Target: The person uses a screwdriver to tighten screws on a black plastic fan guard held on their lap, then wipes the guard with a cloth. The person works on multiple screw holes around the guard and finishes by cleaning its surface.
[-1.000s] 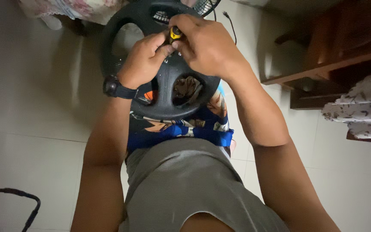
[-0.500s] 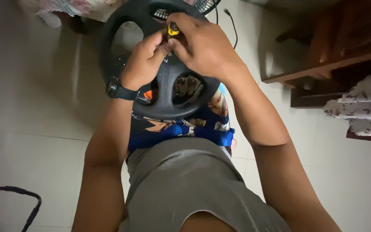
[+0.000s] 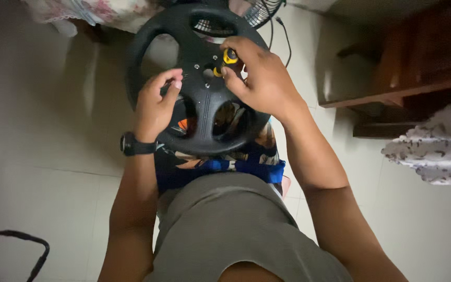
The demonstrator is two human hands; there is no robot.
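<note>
A round black plastic base with spokes and cut-outs [image 3: 204,112] rests against my lap, its back facing me. My left hand [image 3: 155,107], with a black watch on the wrist, grips a spoke on the left side of it. My right hand [image 3: 259,78] is closed on a screwdriver with a yellow and black handle [image 3: 229,56], its tip set at the hub of the base, near several small screw holes.
A fan grille [image 3: 259,11] and a black cable [image 3: 283,34] lie on the white tiled floor beyond the base. A wooden piece of furniture [image 3: 408,78] stands at right, with floral cloth [image 3: 434,151] beside it. A black metal frame [image 3: 11,245] is at lower left.
My left hand slid from beside the screwdriver down to the left spoke. The base and both hands now sit a little lower in view.
</note>
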